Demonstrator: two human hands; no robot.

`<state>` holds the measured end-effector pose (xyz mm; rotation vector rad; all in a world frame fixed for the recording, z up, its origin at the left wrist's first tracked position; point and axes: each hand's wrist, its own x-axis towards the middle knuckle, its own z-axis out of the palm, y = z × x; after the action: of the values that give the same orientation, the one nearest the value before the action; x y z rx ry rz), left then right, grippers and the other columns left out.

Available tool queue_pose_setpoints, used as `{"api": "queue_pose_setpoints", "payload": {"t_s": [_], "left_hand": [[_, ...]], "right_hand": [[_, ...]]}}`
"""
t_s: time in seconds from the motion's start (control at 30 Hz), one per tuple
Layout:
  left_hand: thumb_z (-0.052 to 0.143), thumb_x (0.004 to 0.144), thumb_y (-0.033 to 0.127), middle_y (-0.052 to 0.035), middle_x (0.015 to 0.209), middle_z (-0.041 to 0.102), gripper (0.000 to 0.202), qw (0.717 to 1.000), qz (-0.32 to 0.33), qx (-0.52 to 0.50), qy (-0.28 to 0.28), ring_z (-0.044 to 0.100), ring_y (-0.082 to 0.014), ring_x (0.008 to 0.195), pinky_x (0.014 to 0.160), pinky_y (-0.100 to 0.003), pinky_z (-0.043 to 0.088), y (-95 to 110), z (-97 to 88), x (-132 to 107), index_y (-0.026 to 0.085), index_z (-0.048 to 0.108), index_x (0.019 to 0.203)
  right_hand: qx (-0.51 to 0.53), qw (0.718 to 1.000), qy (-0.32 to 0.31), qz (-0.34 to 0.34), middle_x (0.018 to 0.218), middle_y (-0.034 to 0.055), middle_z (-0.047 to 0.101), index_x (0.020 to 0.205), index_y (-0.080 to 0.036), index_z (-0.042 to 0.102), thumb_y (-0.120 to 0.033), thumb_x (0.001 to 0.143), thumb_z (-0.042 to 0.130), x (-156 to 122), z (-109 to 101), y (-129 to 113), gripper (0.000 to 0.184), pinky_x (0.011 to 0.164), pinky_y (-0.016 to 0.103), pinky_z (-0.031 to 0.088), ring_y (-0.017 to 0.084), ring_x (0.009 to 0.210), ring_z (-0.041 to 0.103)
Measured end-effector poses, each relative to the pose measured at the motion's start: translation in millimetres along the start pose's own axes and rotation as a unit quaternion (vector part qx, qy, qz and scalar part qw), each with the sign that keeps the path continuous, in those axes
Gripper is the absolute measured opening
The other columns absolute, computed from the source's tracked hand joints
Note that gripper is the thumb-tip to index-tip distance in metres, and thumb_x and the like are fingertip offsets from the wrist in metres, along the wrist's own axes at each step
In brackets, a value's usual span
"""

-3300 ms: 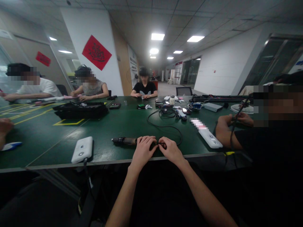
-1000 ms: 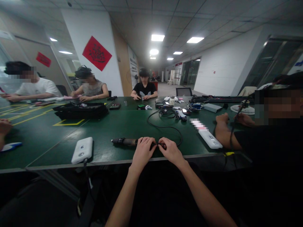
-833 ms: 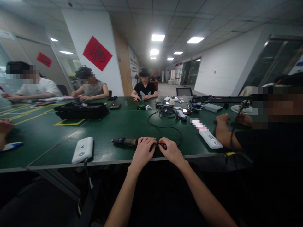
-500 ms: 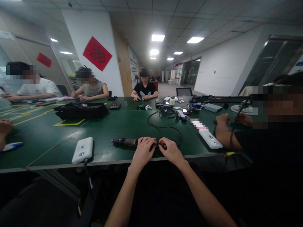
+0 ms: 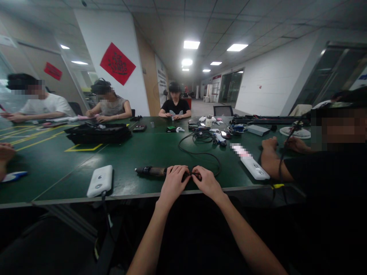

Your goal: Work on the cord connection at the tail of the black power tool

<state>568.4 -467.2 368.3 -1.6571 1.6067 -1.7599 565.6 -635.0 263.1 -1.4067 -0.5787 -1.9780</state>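
Note:
An electric screwdriver (image 5: 151, 171) with a dark, partly brownish body lies on the green table, its metal tip pointing left. My left hand (image 5: 176, 179) is closed over its rear end, which the fingers hide. Just to the right, my right hand (image 5: 207, 181) pinches the black cable (image 5: 219, 162) close to where it meets the screwdriver. The fingertips of both hands nearly meet, and the exact joint between cable and tool is too small to make out. From my right hand the cable loops up and back to a coil in the middle of the table.
A white power bank (image 5: 100, 181) lies left near the table edge, another (image 5: 255, 169) to the right. Further back are a black tray-like case (image 5: 99, 133), phones, a cup (image 5: 209, 121) and small items. A person (image 5: 323, 164) sits close on the right; others sit across.
My hands, the screwdriver and the cable keep almost the same place. The person on the right has shifted their head slightly.

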Motion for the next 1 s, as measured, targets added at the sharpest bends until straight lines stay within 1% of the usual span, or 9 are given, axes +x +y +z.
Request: {"api": "queue_pose_setpoints", "payload": {"t_s": [0.07, 0.13, 0.23, 0.37, 0.43, 0.57, 0.73, 0.9, 1.0], "left_hand": [[0.065, 0.099, 0.022, -0.0016, 0.132, 0.069, 0.018, 1.0, 0.007, -0.002, -0.004, 0.057, -0.0234, 0.127, 0.111, -0.045, 0.036, -0.4, -0.3, -0.1, 0.029, 0.064, 0.116], [0.064, 0.1, 0.021, -0.0006, 0.133, 0.069, 0.016, 1.0, 0.009, -0.003, -0.006, 0.057, -0.023, 0.127, 0.111, -0.045, 0.036, -1.2, 0.0, 0.0, 0.03, 0.065, 0.113], [0.066, 0.099, 0.023, -0.0025, 0.129, 0.07, 0.01, 1.0, 0.0, 0.001, 0.001, 0.059, -0.0241, 0.124, 0.11, -0.046, 0.037, -1.9, 1.0, 0.5, 0.028, 0.065, 0.108], [0.066, 0.099, 0.027, -0.0027, 0.131, 0.069, 0.013, 1.0, 0.004, 0.004, 0.001, 0.058, -0.025, 0.126, 0.11, -0.046, 0.038, -0.7, 0.9, 0.3, 0.029, 0.065, 0.112], [0.064, 0.099, 0.027, -0.0023, 0.133, 0.068, 0.013, 1.0, 0.009, 0.005, 0.001, 0.057, -0.025, 0.127, 0.111, -0.046, 0.037, 0.2, 0.8, 0.0, 0.029, 0.066, 0.112], [0.059, 0.101, 0.025, -0.0047, 0.13, 0.069, 0.01, 1.0, -0.001, 0.012, 0.013, 0.058, -0.0255, 0.126, 0.112, -0.048, 0.037, 1.5, 1.4, -0.1, 0.027, 0.067, 0.108], [0.057, 0.104, 0.032, -0.0033, 0.132, 0.069, 0.015, 1.0, 0.011, 0.012, 0.006, 0.057, -0.0246, 0.126, 0.112, -0.047, 0.038, 2.1, -0.3, 0.2, 0.029, 0.069, 0.113], [0.049, 0.108, 0.032, -0.0067, 0.133, 0.068, 0.022, 1.0, 0.002, 0.016, 0.013, 0.056, -0.0262, 0.128, 0.113, -0.049, 0.038, 2.1, -1.1, 0.0, 0.025, 0.069, 0.111], [0.048, 0.109, 0.032, -0.0032, 0.137, 0.067, 0.023, 1.0, 0.015, 0.014, 0.007, 0.054, -0.0246, 0.13, 0.114, -0.048, 0.037, 1.4, -1.9, -0.1, 0.028, 0.069, 0.112]], "right_hand": [[0.0, 1.0, 0.002, 0.0, 0.1, 0.0038, 0.069, 0.102, -0.025, 0.063, -0.019, 0.096, 0.06, 0.0, 0.1, -0.2, 0.009, 0.082, 0.031, 0.053, 0.02, 0.09, 0.067], [0.0, 1.0, 0.003, 0.001, 0.1, 0.0037, 0.07, 0.102, -0.025, 0.064, -0.019, 0.095, 0.06, -0.1, 0.1, -0.2, 0.009, 0.081, 0.031, 0.053, 0.02, 0.09, 0.067], [0.001, 1.0, 0.005, 0.002, 0.1, 0.004, 0.07, 0.103, -0.025, 0.064, -0.019, 0.095, 0.061, -0.2, 0.3, -0.1, 0.011, 0.081, 0.031, 0.053, 0.02, 0.089, 0.067], [0.001, 1.0, 0.008, 0.001, 0.1, 0.0038, 0.07, 0.103, -0.025, 0.065, -0.017, 0.094, 0.061, -0.3, 0.3, -0.3, 0.013, 0.082, 0.031, 0.053, 0.02, 0.089, 0.066], [0.001, 1.0, 0.008, 0.002, 0.1, 0.0036, 0.07, 0.103, -0.025, 0.065, -0.017, 0.094, 0.061, -0.3, 0.2, -0.6, 0.012, 0.081, 0.031, 0.053, 0.02, 0.089, 0.066], [0.002, 1.0, 0.006, 0.002, 0.101, 0.0038, 0.07, 0.104, -0.025, 0.064, -0.018, 0.096, 0.06, -0.3, -0.1, -1.0, 0.011, 0.082, 0.031, 0.053, 0.02, 0.091, 0.067], [0.002, 1.0, 0.004, 0.002, 0.1, 0.0034, 0.07, 0.103, -0.025, 0.065, -0.018, 0.095, 0.061, -0.3, 0.3, -0.3, 0.012, 0.081, 0.031, 0.052, 0.02, 0.089, 0.066], [0.003, 1.0, 0.002, 0.001, 0.101, 0.0034, 0.07, 0.104, -0.025, 0.065, -0.018, 0.095, 0.061, -0.7, 0.0, 0.3, 0.012, 0.082, 0.031, 0.053, 0.02, 0.09, 0.067], [0.002, 1.0, 0.001, 0.0, 0.103, 0.0035, 0.07, 0.104, -0.025, 0.064, -0.017, 0.096, 0.06, -0.8, 0.1, 0.5, 0.013, 0.083, 0.031, 0.053, 0.02, 0.092, 0.067]]}}
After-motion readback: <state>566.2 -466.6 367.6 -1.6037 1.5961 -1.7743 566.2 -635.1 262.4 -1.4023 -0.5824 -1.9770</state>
